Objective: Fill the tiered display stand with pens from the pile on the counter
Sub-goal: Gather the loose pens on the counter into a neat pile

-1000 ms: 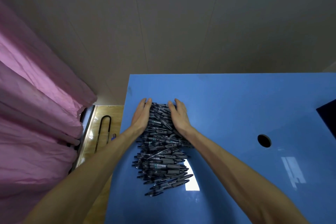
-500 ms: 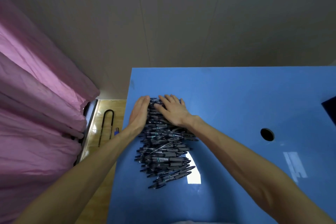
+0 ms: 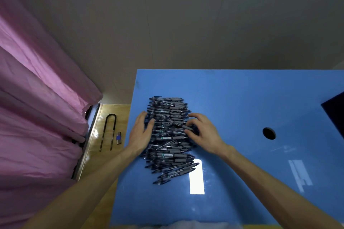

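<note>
Far left: pink curtain (image 3: 37, 108), hanging in folds down to a strip of wooden floor (image 3: 104, 156). On that floor, a black U-shaped metal bar (image 3: 108, 132) and just beside it a small lighter (image 3: 118, 138) with a blue band.

Left hand (image 3: 140, 134) flat against left edge of pen pile (image 3: 169, 139), fingers straight, pressing pen ends, gripping nothing. Forearm running in from lower left.

Pen pile near left edge of blue counter (image 3: 242, 102), dark pens with grey grips lying mostly crosswise, stacked in a long heap running away from viewer.

Right hand (image 3: 202, 132) on right side of pile, fingers curled, pinching a pen or a few at the grey grips; exact count unclear.

Further right: round hole (image 3: 269, 133) in counter, well apart from pile. Dark object (image 3: 335, 111) cut off at right edge; can't tell what. Glossy counter with window glare. Plain grey-beige wall (image 3: 186, 24) behind.
</note>
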Available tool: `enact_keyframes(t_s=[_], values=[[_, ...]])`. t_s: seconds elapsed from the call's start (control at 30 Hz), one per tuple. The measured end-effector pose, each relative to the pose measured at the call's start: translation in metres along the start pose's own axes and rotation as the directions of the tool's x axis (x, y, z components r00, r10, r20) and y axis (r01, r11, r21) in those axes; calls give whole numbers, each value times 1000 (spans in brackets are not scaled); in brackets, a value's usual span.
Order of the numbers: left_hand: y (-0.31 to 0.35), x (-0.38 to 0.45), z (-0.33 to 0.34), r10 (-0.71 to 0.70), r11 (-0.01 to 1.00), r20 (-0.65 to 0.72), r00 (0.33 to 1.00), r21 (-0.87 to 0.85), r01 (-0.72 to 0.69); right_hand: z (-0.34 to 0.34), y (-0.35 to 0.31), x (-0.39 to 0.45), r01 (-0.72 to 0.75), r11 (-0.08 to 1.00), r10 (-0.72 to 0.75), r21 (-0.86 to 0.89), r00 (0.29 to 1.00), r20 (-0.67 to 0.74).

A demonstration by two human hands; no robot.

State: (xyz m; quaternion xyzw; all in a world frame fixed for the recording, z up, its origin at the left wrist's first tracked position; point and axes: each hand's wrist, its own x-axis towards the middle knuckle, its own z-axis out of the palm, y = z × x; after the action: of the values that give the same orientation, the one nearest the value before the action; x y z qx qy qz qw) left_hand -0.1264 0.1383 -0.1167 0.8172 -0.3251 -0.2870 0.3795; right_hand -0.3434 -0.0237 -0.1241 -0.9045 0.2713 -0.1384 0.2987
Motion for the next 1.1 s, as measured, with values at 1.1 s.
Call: enact_keyframes(t_s=[1.1], values=[[8,-37,20,-142,928,-107,984,-359,94,59,-87,-33,-403,680,644,613,727,-237]])
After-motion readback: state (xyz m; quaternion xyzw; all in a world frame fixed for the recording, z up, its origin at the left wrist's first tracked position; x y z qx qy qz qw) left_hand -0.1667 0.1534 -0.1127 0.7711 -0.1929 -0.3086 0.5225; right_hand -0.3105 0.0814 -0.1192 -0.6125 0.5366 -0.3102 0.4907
